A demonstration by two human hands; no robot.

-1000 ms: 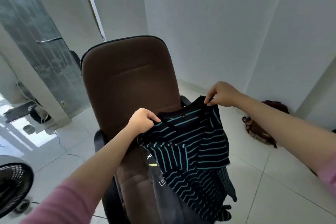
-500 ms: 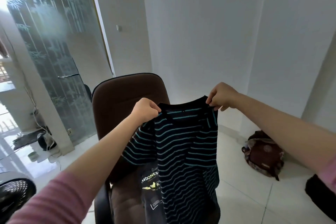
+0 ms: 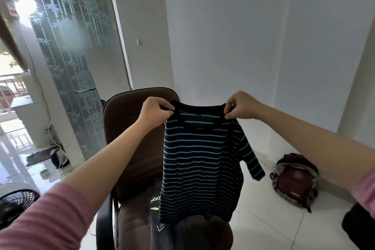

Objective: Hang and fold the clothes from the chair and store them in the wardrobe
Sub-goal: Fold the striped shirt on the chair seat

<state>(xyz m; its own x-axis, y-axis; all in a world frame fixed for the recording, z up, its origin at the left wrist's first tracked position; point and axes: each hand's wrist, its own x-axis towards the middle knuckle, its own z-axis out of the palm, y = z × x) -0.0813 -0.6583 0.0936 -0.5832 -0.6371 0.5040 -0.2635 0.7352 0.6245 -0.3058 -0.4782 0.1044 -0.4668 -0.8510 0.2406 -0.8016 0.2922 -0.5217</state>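
Note:
A dark shirt with thin teal stripes (image 3: 199,164) hangs spread out in the air in front of a brown office chair (image 3: 134,128). My left hand (image 3: 155,110) pinches its left shoulder beside the collar. My right hand (image 3: 240,105) pinches the right shoulder at the same height. One sleeve dangles on the right side. A dark grey garment with printed lettering (image 3: 157,227) lies on the chair seat, partly hidden behind the shirt's hem.
A maroon backpack (image 3: 295,181) sits on the white tiled floor against the right wall. A black fan (image 3: 14,204) stands at the lower left. A frosted glass door with a bamboo pattern (image 3: 69,63) is behind the chair on the left.
Both hands have raised the striped shirt clear of the chair and pulled its shoulders apart, so it now hangs flat and full length. The view has tilted upward.

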